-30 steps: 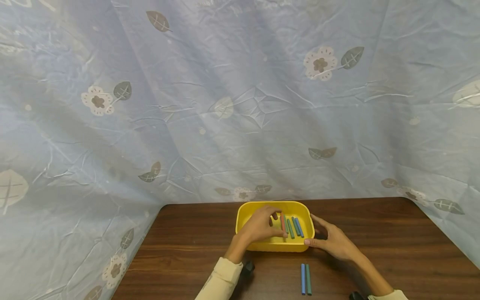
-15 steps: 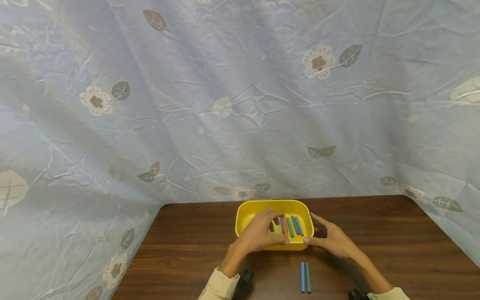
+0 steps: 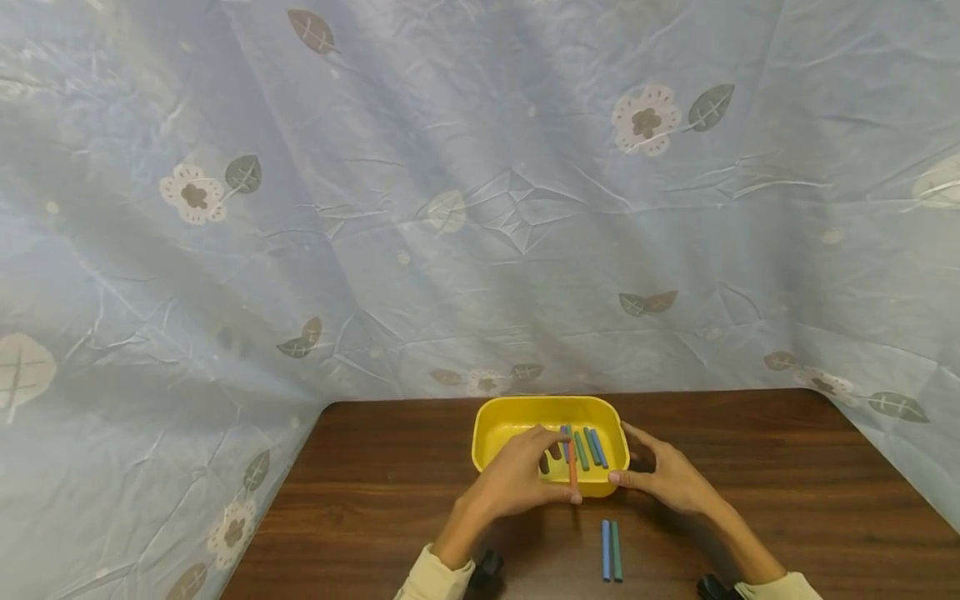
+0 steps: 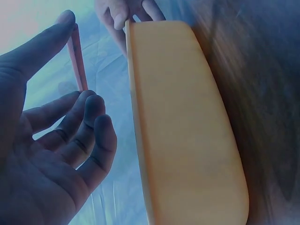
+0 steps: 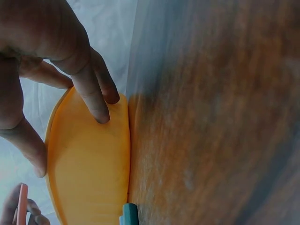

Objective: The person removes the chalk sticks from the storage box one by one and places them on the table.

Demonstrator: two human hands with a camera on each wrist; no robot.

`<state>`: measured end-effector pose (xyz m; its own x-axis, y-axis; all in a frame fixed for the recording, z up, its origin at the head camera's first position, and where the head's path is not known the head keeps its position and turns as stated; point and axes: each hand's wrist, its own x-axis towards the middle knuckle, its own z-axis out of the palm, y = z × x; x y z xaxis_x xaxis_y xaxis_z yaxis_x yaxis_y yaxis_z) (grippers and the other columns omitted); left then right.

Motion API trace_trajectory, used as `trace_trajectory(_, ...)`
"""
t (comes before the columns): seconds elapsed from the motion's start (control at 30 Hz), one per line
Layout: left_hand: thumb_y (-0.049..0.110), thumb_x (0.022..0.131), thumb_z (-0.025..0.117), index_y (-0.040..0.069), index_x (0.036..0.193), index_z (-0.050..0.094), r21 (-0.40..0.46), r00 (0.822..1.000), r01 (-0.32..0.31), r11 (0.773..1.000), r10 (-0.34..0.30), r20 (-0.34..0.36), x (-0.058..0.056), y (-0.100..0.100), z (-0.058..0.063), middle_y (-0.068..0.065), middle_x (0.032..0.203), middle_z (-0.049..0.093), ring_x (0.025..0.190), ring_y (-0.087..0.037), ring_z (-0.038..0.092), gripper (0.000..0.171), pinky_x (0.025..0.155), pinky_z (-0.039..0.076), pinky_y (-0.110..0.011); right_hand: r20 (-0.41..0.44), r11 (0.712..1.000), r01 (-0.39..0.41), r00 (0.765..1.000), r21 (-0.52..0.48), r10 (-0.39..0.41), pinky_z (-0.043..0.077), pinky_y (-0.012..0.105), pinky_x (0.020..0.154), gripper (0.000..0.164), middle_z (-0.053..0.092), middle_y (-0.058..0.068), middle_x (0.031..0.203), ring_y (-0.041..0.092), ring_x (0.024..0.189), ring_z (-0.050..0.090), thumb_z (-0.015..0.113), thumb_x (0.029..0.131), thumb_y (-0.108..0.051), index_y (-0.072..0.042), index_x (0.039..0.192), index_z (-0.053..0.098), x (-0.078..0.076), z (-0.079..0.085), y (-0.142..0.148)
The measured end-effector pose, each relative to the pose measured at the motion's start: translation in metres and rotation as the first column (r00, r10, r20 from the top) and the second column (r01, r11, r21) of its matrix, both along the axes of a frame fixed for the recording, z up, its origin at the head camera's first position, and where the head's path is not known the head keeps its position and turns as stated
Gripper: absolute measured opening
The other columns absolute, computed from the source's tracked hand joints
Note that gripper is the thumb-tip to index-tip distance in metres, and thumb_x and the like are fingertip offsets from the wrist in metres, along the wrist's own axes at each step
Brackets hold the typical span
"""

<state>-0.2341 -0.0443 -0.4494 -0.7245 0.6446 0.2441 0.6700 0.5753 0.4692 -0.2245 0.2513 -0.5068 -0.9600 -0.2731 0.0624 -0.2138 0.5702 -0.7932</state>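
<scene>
My left hand (image 3: 506, 477) pinches a slim red-orange stick (image 3: 573, 472), like chalk or a crayon, by its ends between thumb and fingertip. It is held above the front rim of a yellow plastic tub (image 3: 547, 408). The left wrist view shows the stick (image 4: 78, 61) between thumb and index finger, apart from the tub wall. My right hand (image 3: 671, 479) holds the tub's right end, thumb near the front corner and fingers against the outer wall. Several blue, green and purple sticks (image 3: 582, 450) lie side by side in the tub.
On the brown wooden table (image 3: 375, 483), a blue stick (image 3: 606, 550) and a green stick (image 3: 617, 552) lie parallel in front of the tub. A pale floral cloth (image 3: 450, 292) hangs behind and at the sides of the table.
The left hand has brought the red-orange stick from inside the tub toward me, to above the front rim. The right hand keeps its place on the tub.
</scene>
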Motion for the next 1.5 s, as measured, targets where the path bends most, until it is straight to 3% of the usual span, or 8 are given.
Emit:
trace_trajectory(0.2,0.048,0.083,0.093,0.011,0.143,0.066,-0.008,1.0,0.015,1.0,-0.015,0.001,0.008,0.001,-0.005,0.0,0.116,0.072,0.102,-0.01,0.067,0.075,0.084,0.053,-0.018,-0.008,1.0,-0.002,1.0,0.002,0.002,0.052,0.07,0.105,0.096,0.04,0.038,0.163,0.058,0.135,0.058,0.081,0.097,-0.039,0.002,0.167,0.03,-0.002,0.0,0.0)
trace_trajectory(0.57,0.049,0.084,0.092,0.017,0.146,0.064,-0.048,0.998,0.034,0.998,-0.031,0.06,0.023,0.003,-0.011,0.007,0.114,0.07,0.095,0.0,0.059,0.076,0.081,0.05,-0.015,0.001,1.0,0.002,1.0,0.024,-0.002,0.052,0.071,0.104,0.097,0.04,0.038,0.163,0.058,0.134,0.059,0.082,0.096,-0.04,0.001,0.167,0.03,0.001,0.0,-0.001)
trace_trajectory(0.83,0.052,0.084,0.091,0.014,0.146,0.063,-0.084,0.994,0.069,0.994,-0.061,0.091,0.031,0.006,-0.017,0.005,0.116,0.071,0.095,0.001,0.06,0.079,0.082,0.051,-0.015,-0.004,1.0,0.016,1.0,0.02,-0.016,0.05,0.072,0.106,0.098,0.037,0.037,0.165,0.059,0.137,0.056,0.081,0.096,-0.043,0.001,0.167,0.029,-0.001,-0.002,0.0)
trace_trajectory(1.13,0.058,0.083,0.089,0.017,0.144,0.066,-0.128,0.992,0.085,0.988,-0.072,0.1,0.037,0.008,-0.028,0.012,0.111,0.068,0.092,0.005,0.058,0.077,0.081,0.05,-0.013,0.006,1.0,0.008,1.0,0.004,-0.008,0.048,0.071,0.109,0.099,0.035,0.037,0.166,0.06,0.139,0.053,0.081,0.096,-0.042,0.002,0.167,0.028,0.0,-0.003,-0.001)
trace_trajectory(1.37,0.057,0.081,0.091,0.018,0.142,0.066,-0.171,0.992,0.1,0.98,-0.085,0.095,0.038,0.013,-0.036,0.013,0.121,0.071,0.1,0.006,0.06,0.077,0.087,0.052,-0.014,0.016,1.0,-0.011,1.0,-0.016,0.012,0.048,0.073,0.108,0.097,0.032,0.038,0.167,0.062,0.14,0.051,0.08,0.098,-0.039,0.003,0.168,0.026,0.0,-0.004,0.0)
trace_trajectory(1.5,0.058,0.08,0.091,0.017,0.139,0.067,-0.201,0.992,0.099,0.975,-0.081,0.095,0.039,0.017,-0.04,0.014,0.116,0.07,0.099,0.007,0.059,0.075,0.087,0.052,-0.014,0.021,1.0,-0.009,1.0,-0.021,0.01,0.05,0.071,0.107,0.097,0.033,0.038,0.167,0.062,0.14,0.051,0.08,0.098,-0.038,0.002,0.168,0.026,0.0,-0.004,0.0)
